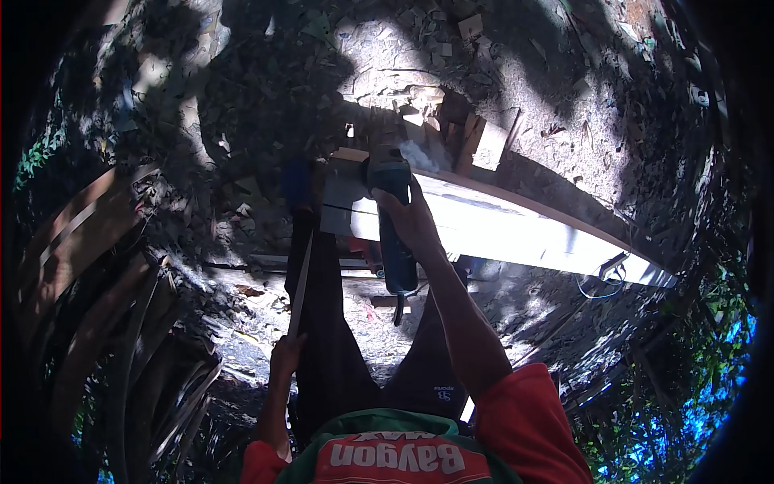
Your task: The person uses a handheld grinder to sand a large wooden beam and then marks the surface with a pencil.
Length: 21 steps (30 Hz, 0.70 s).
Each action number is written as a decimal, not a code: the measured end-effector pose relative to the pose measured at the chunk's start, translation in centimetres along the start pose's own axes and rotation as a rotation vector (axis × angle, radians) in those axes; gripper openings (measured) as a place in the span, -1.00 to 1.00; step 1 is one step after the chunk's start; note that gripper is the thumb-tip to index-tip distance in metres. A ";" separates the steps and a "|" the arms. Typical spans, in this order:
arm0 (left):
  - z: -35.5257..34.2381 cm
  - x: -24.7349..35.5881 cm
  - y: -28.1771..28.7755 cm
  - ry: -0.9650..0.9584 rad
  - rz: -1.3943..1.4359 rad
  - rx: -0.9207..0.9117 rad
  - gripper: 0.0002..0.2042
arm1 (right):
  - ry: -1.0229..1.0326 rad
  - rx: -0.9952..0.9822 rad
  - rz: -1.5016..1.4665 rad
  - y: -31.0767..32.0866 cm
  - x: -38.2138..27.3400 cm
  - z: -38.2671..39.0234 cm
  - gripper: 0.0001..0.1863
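My right hand (409,219) is wrapped round the dark body of a power tool that looks like an angle grinder (398,262). Its head rests at the far edge of a long pale board (500,219), near the board's left end. A puff of pale dust or smoke (419,155) rises beside the head; the disc itself is hidden. Low on the left, my left hand (288,352) is closed on the near end of a long thin wooden strip (302,282), which points away alongside my left leg.
A blue shoe (297,184) stands left of the board's end. Wood offcuts (488,145) lie beyond the board. A small dark object with a thin cord (614,266) sits near its right end. Large dry fronds (89,226) lie left; leaf litter covers the ground.
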<state>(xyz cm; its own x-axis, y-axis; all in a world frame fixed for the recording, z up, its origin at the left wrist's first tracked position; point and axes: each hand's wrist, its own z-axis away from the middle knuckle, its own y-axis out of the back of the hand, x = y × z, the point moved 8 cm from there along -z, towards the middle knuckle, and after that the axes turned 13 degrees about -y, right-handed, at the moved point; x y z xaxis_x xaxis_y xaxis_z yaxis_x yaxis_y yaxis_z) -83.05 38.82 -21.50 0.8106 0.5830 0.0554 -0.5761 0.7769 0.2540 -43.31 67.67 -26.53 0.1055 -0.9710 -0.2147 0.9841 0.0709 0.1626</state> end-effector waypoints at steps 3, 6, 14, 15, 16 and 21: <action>-0.2 0.9 0.1 0.000 -0.016 -0.034 -0.30 | -0.088 0.030 -0.018 3.5 1.6 0.2 0.02; -0.2 1.3 0.3 -0.019 -0.025 -0.044 -0.31 | -0.030 0.167 -0.039 6.9 3.2 0.2 -0.16; -0.3 -0.3 -0.2 0.006 0.011 -0.006 -0.33 | 0.090 0.228 -0.127 13.3 5.7 1.2 -0.31; -0.5 0.2 -0.2 -0.018 0.016 -0.003 -0.33 | 0.243 0.218 -0.249 14.2 6.7 0.9 -0.32; -0.9 0.7 -0.3 -0.046 0.017 -0.004 -0.34 | 0.397 0.191 -0.364 15.2 7.8 0.7 -0.32; -1.3 -1.2 -0.5 -0.063 0.102 -0.004 -0.39 | 0.000 0.190 -0.149 9.2 5.2 1.6 -0.34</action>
<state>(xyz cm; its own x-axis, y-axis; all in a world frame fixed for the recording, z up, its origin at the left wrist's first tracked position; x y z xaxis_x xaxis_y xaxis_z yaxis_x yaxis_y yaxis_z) -83.87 38.02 -22.93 0.7525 0.6432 0.1415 -0.6565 0.7152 0.2400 -33.91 62.91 -24.63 -0.0390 -0.9674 -0.2502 0.9443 -0.1176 0.3075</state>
